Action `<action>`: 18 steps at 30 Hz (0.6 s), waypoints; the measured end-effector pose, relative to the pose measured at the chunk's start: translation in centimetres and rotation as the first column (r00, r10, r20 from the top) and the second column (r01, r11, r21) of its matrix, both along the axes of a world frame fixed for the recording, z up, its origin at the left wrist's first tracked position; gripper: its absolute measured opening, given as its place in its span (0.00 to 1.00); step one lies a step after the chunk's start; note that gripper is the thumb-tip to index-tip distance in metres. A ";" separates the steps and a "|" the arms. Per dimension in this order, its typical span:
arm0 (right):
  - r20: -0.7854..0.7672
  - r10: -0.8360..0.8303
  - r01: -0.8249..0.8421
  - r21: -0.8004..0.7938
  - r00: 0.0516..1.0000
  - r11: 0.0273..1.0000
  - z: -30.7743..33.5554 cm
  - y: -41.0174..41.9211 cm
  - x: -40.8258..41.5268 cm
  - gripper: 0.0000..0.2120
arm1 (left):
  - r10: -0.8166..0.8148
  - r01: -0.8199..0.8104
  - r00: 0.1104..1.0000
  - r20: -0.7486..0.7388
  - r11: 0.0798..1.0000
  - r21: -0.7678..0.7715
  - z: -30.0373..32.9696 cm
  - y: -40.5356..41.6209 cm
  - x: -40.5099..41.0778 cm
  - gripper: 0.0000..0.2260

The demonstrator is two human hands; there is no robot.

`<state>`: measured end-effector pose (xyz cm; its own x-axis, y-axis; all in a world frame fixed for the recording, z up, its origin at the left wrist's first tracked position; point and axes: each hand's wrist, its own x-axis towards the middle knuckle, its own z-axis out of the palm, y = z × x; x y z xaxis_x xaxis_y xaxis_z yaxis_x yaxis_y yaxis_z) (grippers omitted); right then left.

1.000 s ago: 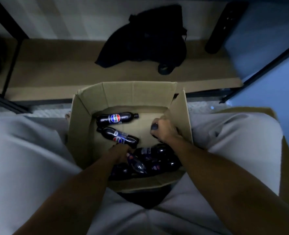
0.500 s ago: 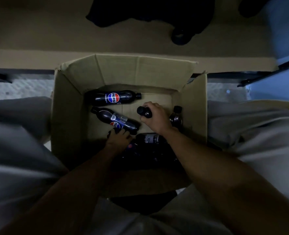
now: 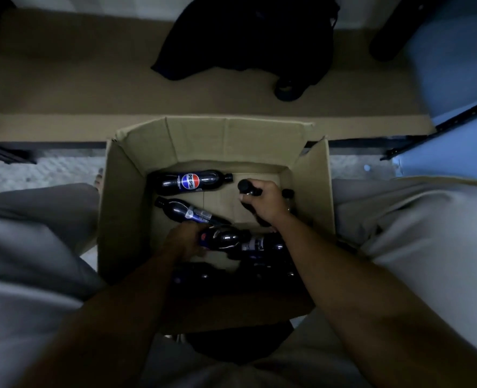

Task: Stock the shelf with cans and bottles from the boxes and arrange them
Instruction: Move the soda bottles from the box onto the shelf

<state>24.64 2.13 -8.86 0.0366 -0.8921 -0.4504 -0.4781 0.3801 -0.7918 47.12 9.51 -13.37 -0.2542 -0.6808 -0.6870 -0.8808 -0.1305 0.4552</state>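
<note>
A dark garment (image 3: 248, 37) lies on the brown shelf (image 3: 92, 79).

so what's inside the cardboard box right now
Dark cola bottles lie in the cardboard box: one labelled bottle at the back, others nearer. Each hand, left and right, holds one. The shadowed near corner hides how many more.

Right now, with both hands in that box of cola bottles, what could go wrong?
The right hand holds a bottle near its cap, so the grip might slip as it lifts. The left hand pulls a bottle from a dim pile; neighbours may roll. The box is squeezed between the knees and could tip.
</note>
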 end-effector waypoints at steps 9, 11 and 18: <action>0.252 -0.163 0.199 -0.123 0.954 0.972 8.0 0.1 1.1 0.07 | 0.455 -0.519 0.779 -0.431 0.854 -0.036 6.4 -3.3 0.4 0.31; 0.278 -0.152 0.208 -0.184 0.948 0.961 11.3 -0.5 0.8 0.07 | 0.426 -0.515 0.743 -0.516 0.856 -0.035 10.4 -4.6 -0.6 0.25; 0.309 -0.152 0.284 -0.446 0.939 0.849 24.9 -3.5 -1.4 0.04 | 0.214 -0.512 0.603 -0.769 0.843 -0.166 24.2 -8.7 -2.9 0.20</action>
